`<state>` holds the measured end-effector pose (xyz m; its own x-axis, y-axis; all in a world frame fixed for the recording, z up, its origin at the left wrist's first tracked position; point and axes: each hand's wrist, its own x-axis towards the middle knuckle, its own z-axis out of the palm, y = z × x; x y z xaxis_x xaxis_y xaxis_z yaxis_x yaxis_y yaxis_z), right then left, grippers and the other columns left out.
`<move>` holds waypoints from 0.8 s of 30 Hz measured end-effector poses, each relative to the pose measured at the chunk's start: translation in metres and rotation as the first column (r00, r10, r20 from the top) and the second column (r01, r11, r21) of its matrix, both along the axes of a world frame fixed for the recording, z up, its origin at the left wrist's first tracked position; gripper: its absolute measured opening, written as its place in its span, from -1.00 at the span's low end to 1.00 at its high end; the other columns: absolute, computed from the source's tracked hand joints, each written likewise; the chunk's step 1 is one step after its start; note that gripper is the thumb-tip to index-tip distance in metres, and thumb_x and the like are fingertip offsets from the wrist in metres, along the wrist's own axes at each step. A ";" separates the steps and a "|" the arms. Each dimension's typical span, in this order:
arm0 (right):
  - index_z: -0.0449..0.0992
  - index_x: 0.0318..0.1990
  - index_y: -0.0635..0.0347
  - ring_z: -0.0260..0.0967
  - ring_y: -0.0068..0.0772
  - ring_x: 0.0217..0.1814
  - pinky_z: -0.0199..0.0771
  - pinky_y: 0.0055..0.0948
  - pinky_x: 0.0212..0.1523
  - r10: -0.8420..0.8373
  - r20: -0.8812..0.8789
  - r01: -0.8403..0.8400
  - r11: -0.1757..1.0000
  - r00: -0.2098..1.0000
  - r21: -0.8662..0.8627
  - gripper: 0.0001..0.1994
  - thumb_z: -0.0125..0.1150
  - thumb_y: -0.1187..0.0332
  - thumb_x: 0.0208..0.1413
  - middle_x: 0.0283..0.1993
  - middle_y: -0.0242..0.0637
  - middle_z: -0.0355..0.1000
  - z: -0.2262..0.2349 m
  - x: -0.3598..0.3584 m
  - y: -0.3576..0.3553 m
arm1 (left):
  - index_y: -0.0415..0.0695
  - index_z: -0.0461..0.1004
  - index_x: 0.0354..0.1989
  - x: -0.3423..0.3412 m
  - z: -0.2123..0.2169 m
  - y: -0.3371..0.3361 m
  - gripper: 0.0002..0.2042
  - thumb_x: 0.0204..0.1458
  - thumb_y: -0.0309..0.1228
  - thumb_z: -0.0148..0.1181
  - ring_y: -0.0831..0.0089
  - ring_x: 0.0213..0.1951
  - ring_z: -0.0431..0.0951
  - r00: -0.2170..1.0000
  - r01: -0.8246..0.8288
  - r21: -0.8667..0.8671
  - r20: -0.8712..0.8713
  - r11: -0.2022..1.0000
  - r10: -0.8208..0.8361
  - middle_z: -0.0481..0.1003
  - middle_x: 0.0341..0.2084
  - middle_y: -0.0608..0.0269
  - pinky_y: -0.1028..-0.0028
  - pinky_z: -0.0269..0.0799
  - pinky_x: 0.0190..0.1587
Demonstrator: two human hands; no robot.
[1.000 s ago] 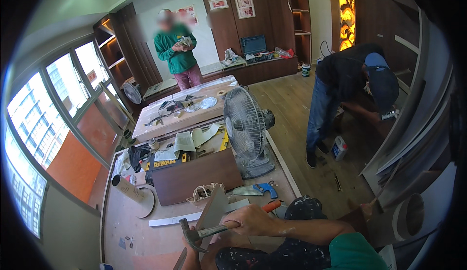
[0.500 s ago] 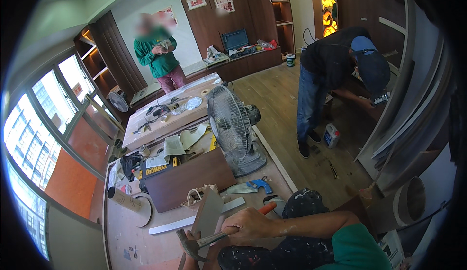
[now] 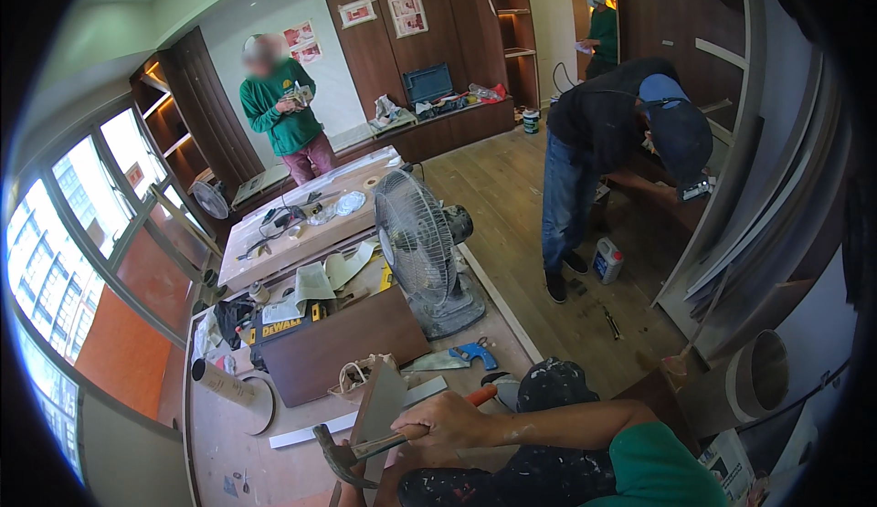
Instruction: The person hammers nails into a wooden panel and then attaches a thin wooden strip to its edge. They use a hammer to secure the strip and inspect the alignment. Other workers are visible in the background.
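Note:
My right hand [image 3: 448, 418] is closed round the handle of a claw hammer [image 3: 382, 443], which has an orange-red grip end. The hammer's steel head lies to the left, over the edge of a narrow wooden board [image 3: 377, 405]. The board stands tilted in front of my paint-spotted dark trousers. Low in the picture, my left hand [image 3: 351, 491] grips the board's edge just below the hammer head, its fingers partly hidden. Beyond the board lie a white strip [image 3: 315, 429] and a handsaw [image 3: 461, 355] with a blue handle.
A dusty fan [image 3: 420, 242] stands on the worktable beside a brown panel [image 3: 343, 347]. A cardboard tube [image 3: 224, 384] lies at the left. One co-worker [image 3: 594, 142] bends over at the right; another [image 3: 283, 105] stands behind the far table. Panels [image 3: 786, 187] lean at right.
The view has shifted slightly, so the scene sits a little further left. A third person in green now shows in the far doorway. My grip on the hammer is the same.

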<state>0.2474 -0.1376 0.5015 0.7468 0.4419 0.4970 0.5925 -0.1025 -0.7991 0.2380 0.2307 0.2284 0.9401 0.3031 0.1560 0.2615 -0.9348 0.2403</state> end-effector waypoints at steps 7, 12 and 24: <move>0.61 -0.30 0.13 0.51 -0.03 -0.44 0.43 -0.16 -0.36 -0.028 -0.100 0.023 0.998 0.995 -0.051 -0.88 0.39 0.34 0.06 -0.46 -0.12 0.52 0.002 0.003 -0.001 | -0.16 0.60 -0.11 0.000 -0.011 0.006 -0.44 -0.05 0.11 0.41 -0.06 -0.24 0.68 1.000 0.007 0.022 0.004 1.000 -0.007 0.63 -0.35 -0.09 0.07 0.55 -0.14; 0.63 -0.29 0.14 0.55 -0.10 -0.42 0.48 -0.29 -0.36 -0.023 -0.116 0.014 0.996 0.993 -0.084 -0.88 0.42 0.40 0.00 -0.46 -0.18 0.54 0.002 0.005 -0.006 | -0.15 0.62 -0.07 -0.001 -0.012 0.004 -0.42 -0.04 0.13 0.39 -0.05 -0.20 0.69 1.000 0.001 0.024 -0.013 1.000 0.000 0.65 -0.32 -0.09 0.07 0.56 -0.10; 0.63 -0.18 0.17 0.57 -0.04 -0.36 0.49 -0.21 -0.30 -0.073 -0.104 0.075 0.997 0.992 0.018 -0.79 0.43 0.39 0.02 -0.39 -0.11 0.56 0.000 0.015 0.002 | -0.16 0.63 -0.14 -0.007 0.020 -0.009 -0.46 -0.06 0.10 0.40 -0.06 -0.21 0.69 0.999 -0.011 -0.011 -0.041 1.000 0.011 0.65 -0.35 -0.08 0.06 0.56 -0.10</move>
